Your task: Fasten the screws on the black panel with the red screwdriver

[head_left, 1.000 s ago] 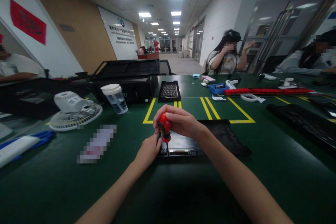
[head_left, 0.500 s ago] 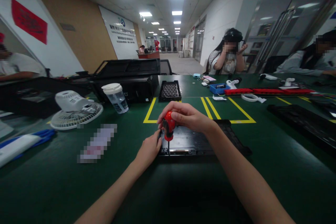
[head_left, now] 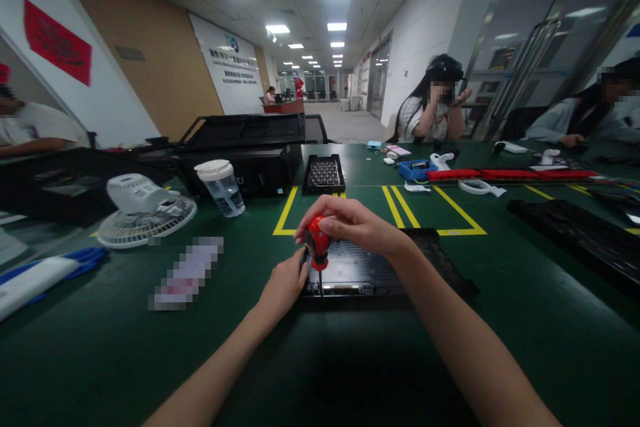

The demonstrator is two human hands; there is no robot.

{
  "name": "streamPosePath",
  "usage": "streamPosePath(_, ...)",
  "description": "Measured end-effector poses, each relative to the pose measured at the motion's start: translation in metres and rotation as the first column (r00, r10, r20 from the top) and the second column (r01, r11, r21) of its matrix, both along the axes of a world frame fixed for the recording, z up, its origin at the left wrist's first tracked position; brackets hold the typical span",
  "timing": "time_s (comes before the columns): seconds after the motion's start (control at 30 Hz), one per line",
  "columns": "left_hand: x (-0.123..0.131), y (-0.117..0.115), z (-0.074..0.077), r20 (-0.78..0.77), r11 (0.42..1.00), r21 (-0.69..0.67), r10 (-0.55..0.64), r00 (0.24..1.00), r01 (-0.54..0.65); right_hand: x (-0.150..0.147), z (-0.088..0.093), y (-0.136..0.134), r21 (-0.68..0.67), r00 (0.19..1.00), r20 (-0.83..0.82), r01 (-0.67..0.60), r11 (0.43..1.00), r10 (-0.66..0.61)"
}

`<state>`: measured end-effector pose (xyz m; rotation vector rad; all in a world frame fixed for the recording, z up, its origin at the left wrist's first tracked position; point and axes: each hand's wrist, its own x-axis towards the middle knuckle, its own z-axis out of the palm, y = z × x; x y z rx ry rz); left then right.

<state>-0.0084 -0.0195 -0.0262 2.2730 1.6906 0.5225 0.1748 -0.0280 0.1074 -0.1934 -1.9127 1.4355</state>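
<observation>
A red and black screwdriver (head_left: pixel 319 240) is gripped by its handle in my right hand (head_left: pixel 345 221), fingers curled over the top. Its dark shaft points down, nearly upright, onto the near left part of a flat black panel (head_left: pixel 375 263). Just right of the shaft, a shiny metal strip (head_left: pixel 345 287) lies along the panel's near edge. My left hand (head_left: pixel 287 280) is closed on the panel's left edge, its fingertips partly hidden. Where the screwdriver tip meets the panel is too small to make out.
A lidded clear cup (head_left: pixel 220 188), a white fan (head_left: pixel 145 212) and a large black case (head_left: pixel 240 167) stand to the left. Beyond the panel sits a black tray (head_left: pixel 324 173). Another black panel (head_left: pixel 575 237) lies right, near a tape roll (head_left: pixel 475 187). People sit across the table and at both sides.
My right hand and the screwdriver handle have shifted slightly left, and the handle has turned a little. The left hand and the panel stay in place.
</observation>
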Motion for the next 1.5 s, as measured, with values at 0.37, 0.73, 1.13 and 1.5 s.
streamPosePath(0.37, -0.0019, 0.0025, -0.0050, -0.020, 1.000, 0.014, 0.008, 1.000, -0.007, -0.0016, 0.0043, -0.0054, 0.013, 0.991, 0.036, 0.125, 0.992, -0.125)
streamPosePath(0.73, 0.0004, -0.0013, -0.0003, 0.016, 1.000, -0.003, -0.003, 1.000, 0.003, -0.0006, 0.0031, -0.0051, 0.046, 0.973, 0.050, 0.222, 0.974, -0.224)
streamPosePath(1.13, 0.0006, 0.0005, -0.0029, 0.011, 1.000, 0.007, 0.000, 1.000, 0.000, -0.0009, 0.0049, -0.0062, 0.188, 0.930, 0.088, 0.336, 0.923, -0.357)
streamPosePath(1.5, 0.0032, -0.0014, 0.0014, 0.013, 1.000, -0.013, 0.012, 1.000, -0.012, 0.0000, 0.0070, -0.0086, 0.328, 0.868, 0.080, 0.441, 0.836, -0.489)
